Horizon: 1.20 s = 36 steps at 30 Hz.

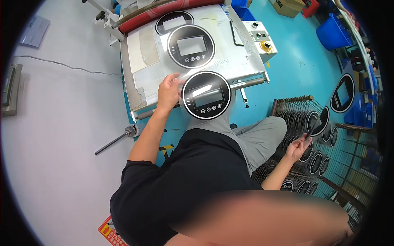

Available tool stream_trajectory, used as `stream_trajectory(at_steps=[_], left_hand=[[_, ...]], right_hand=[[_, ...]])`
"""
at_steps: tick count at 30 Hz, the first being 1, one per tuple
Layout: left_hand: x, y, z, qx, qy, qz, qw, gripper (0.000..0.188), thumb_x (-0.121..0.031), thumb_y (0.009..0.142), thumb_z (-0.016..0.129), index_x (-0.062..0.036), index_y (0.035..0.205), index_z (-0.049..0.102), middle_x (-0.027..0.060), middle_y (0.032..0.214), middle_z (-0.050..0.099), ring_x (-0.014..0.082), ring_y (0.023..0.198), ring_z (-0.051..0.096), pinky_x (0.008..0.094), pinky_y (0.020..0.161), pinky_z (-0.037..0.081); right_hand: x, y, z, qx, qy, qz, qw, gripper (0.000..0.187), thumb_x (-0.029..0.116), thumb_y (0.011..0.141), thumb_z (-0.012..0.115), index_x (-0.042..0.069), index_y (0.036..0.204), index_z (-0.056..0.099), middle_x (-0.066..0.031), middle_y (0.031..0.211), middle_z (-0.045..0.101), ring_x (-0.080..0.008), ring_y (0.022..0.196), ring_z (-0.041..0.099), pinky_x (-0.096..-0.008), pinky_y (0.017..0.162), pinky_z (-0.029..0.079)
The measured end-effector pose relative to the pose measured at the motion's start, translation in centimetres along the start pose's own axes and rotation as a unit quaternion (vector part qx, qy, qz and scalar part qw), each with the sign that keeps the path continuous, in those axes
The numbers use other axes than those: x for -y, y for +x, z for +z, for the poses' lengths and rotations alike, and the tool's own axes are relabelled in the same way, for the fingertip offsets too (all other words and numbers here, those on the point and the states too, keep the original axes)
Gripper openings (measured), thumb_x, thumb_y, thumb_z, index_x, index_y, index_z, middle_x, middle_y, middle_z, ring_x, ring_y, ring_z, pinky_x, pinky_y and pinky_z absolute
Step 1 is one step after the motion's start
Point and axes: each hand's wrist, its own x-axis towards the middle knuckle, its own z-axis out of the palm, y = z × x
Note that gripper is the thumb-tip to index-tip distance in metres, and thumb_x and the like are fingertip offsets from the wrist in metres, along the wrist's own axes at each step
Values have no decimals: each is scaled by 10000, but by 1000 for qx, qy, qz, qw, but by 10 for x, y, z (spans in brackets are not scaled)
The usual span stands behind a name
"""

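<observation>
A clear film strip printed with round black panels lies lengthwise over the metal machine bed (234, 65). Its nearest round panel (206, 107) reaches past the bed's front edge toward my lap, with a second panel (191, 57) behind it. At the strip's left edge, beside the nearest panel, my left hand (168, 93) has its fingers bent onto the film; the panel partly hides the fingertips. Out to the right, my right hand (297, 150) pinches the end of another film strip. That strip stands up from the hand, bearing a round black panel (342, 93) and a tilted one.
A red roller (164, 14) spans the bed's far end. To the bed's right sits a control box (262, 41) with knobs. A wire rack (293, 104) packed with similar panels stands by my right knee. Behind it are blue bins; a blue bucket (334, 33) stands farther off.
</observation>
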Motion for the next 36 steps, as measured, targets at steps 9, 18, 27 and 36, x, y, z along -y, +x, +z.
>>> stream_trajectory(at_steps=[9, 18, 27, 36], left_hand=[[-9, 2, -34, -27, 501, 394, 770, 441, -219, 779, 630, -44, 1172, 536, 127, 1255, 516, 337, 1127, 472, 444, 926, 381], [1, 25, -51, 22, 565, 379, 733, 451, -241, 785, 622, -65, 1192, 543, 101, 1297, 490, 342, 1211, 403, 483, 1008, 291], [-1, 47, -66, 11, 564, 382, 732, 434, -260, 781, 637, -91, 1174, 561, 92, 1270, 500, 324, 1212, 402, 482, 1017, 287], [-2, 69, -72, 12, 579, 365, 729, 443, -283, 800, 619, -95, 1195, 549, 86, 1291, 490, 324, 1227, 391, 495, 1032, 268]], right_hand=[[-21, -9, 29, -22, -41, 26, 999, 361, 41, 943, 408, 136, 1276, 509, -186, 1233, 494, -165, 775, 603, -219, 678, 556], [-12, -18, 21, -10, -84, 25, 996, 386, -11, 942, 395, 118, 1298, 469, -211, 1241, 488, -127, 808, 584, -202, 669, 525], [-16, -15, 22, 13, -46, 48, 998, 442, -10, 947, 318, 129, 1359, 400, -202, 1290, 457, -188, 850, 608, -251, 738, 556], [-18, -16, 35, -3, -72, 40, 997, 414, -11, 936, 382, 131, 1319, 452, -220, 1253, 481, -147, 851, 592, -223, 702, 537]])
